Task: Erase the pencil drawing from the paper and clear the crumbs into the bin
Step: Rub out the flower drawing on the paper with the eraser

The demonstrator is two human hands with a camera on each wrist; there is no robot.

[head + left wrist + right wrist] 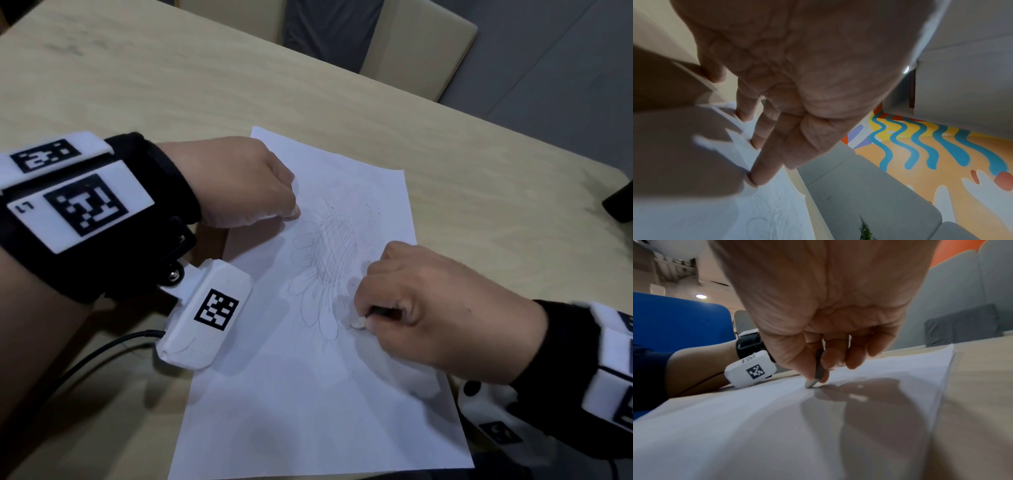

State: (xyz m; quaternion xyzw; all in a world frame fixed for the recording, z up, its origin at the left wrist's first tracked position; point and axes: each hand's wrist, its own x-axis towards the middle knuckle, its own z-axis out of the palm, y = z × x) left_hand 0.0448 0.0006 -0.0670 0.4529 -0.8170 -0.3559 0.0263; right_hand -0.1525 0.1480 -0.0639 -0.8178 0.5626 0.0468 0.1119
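Observation:
A white paper [308,394] lies on the wooden table, with a pencil flower drawing [334,253] at its middle. My left hand [284,205] presses the sheet's upper left part flat with straight fingertips [758,177]. My right hand [376,308] pinches a slim dark eraser stick [819,368]. Its white tip [359,322] touches the paper at the lower right petals. A few dark crumbs [366,205] lie above the drawing. No bin is in view.
The pale wooden table [171,85] stretches far to the left and back. Two beige chairs [418,48] stand behind its far edge. A dark object [620,202] sits at the right edge. A black cable [102,353] runs from my left wrist.

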